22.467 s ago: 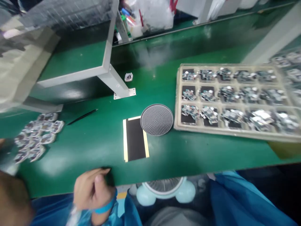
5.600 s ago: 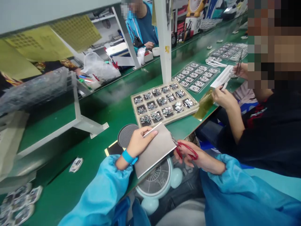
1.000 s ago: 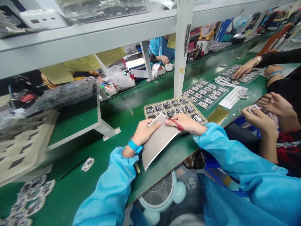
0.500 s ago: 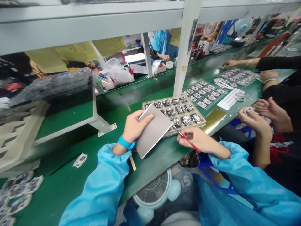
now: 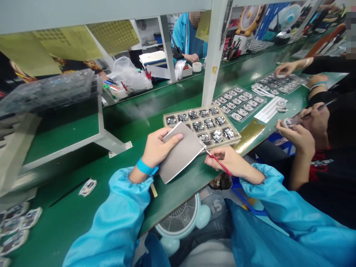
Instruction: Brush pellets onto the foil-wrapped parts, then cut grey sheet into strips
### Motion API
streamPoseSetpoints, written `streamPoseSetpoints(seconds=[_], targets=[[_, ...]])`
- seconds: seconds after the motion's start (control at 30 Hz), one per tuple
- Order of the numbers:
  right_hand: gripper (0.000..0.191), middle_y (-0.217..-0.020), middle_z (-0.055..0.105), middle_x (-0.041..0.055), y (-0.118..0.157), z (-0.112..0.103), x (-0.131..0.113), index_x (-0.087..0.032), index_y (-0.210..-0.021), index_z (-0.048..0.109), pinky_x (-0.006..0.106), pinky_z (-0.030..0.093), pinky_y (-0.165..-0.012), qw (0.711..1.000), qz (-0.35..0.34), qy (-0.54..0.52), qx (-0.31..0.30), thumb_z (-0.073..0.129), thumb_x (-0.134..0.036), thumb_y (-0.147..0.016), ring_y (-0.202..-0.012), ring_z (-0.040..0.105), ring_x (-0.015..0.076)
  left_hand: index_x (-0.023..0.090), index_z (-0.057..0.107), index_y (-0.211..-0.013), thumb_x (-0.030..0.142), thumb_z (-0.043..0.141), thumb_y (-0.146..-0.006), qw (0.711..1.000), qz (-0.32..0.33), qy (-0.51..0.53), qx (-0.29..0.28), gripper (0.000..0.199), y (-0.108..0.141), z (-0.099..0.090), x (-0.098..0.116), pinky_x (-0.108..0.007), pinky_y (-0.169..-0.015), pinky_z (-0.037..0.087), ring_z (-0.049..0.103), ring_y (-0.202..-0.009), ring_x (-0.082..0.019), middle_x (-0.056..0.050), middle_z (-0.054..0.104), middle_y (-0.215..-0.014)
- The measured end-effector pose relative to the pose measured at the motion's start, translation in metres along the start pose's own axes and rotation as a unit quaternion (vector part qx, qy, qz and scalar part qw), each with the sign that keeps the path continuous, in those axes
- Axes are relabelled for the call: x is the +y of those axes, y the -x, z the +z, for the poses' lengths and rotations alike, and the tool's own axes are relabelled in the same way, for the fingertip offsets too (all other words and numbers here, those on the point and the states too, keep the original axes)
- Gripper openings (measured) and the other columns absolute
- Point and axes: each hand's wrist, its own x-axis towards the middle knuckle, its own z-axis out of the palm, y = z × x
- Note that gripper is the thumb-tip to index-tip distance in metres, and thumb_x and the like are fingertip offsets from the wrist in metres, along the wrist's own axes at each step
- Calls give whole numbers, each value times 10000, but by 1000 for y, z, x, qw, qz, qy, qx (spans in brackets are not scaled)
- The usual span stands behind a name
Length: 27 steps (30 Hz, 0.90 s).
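My left hand (image 5: 159,147) grips a grey sheet (image 5: 180,155) with a white edge, thumb on its upper face and the other fingers behind. The sheet is held tilted above the front of the bench. In my right hand (image 5: 226,160), the fingers are closed around a slim red tool (image 5: 219,165) with a narrow metal tip; I cannot make out its exact kind. That tip meets the right corner of the sheet. Just behind both hands lies a clear tray (image 5: 185,109) of small metal-and-black parts (image 5: 217,136), partly hidden by the sheet.
A second tray of white parts (image 5: 241,112), a white printed strip (image 5: 267,114) and a gold strip (image 5: 251,134) lie to the right. Co-workers' hands (image 5: 299,139) work there. A shelf post (image 5: 210,74) rises behind the tray. Loose white-rimmed parts (image 5: 13,241) lie at lower left.
The view has tilted slightly downward. The red tool's tip has shifted slightly onto the sheet's corner. At right, a co-worker's hand now shows a thin dark tool, and another hand has moved over the far tray.
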Motion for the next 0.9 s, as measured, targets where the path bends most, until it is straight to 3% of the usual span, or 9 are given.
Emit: streamPoseSetpoints(seconds=[0.27, 0.47, 0.6, 0.77, 0.9], targets=[[506, -476, 475, -42, -3, 0, 7, -165, -559, 561, 223, 289, -440, 998, 23, 22, 50, 872, -554, -645, -449, 413, 82, 151, 751, -867, 459, 769, -808, 1000, 4, 16, -1, 314, -3, -1, -5, -219, -620, 481, 637, -705, -148, -37, 738, -838], [446, -546, 545, -32, -4, 0, 3, -148, -670, 654, 217, 317, -472, 999, 34, -12, 16, 893, -521, -619, -503, 461, 88, 154, 748, -853, 454, 774, -807, 999, -7, 24, -25, 305, -1, 4, -5, -203, -579, 465, 621, -672, -137, -29, 726, -784], [505, -484, 510, -39, -4, 1, 0, -159, -552, 564, 217, 294, -446, 998, 41, -3, 46, 900, -534, -596, -459, 429, 78, 154, 750, -878, 446, 766, -821, 999, -9, 36, -26, 298, 0, 6, -6, -201, -585, 461, 616, -676, -129, -32, 733, -812], [471, -531, 560, -26, -5, 0, -4, -144, -653, 665, 216, 328, -451, 998, 55, -6, 30, 904, -543, -581, -481, 484, 92, 153, 746, -861, 468, 768, -817, 998, -9, 33, -45, 319, 1, 7, -9, -213, -603, 450, 593, -673, -125, -20, 708, -783], [486, -484, 539, -27, -7, -1, -4, -152, -571, 601, 214, 331, -438, 997, 54, 11, 47, 899, -535, -598, -450, 470, 87, 161, 742, -876, 482, 760, -824, 998, -14, 40, -48, 326, 2, 10, -10, -215, -606, 436, 580, -673, -120, -11, 696, -782]])
